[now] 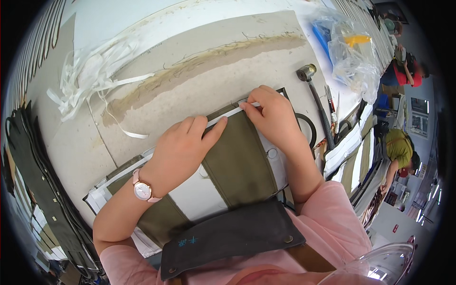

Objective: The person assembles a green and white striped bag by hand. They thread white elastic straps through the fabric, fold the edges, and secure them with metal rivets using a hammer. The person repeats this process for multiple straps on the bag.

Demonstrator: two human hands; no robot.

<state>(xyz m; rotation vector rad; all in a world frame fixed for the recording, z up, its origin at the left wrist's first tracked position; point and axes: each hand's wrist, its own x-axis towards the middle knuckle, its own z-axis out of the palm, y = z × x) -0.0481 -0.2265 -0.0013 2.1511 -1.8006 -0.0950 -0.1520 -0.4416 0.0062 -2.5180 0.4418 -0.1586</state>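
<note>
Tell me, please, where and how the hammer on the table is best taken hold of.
Probably by the middle of its long, slim handle, from above and slightly left: it lies with its bulky head at the far end, and small hand tools lie close along the handle's right side.

Free board (213,90) lies ahead of the right hand (273,114); 1 hammer (317,100) blocks rightward.
</note>
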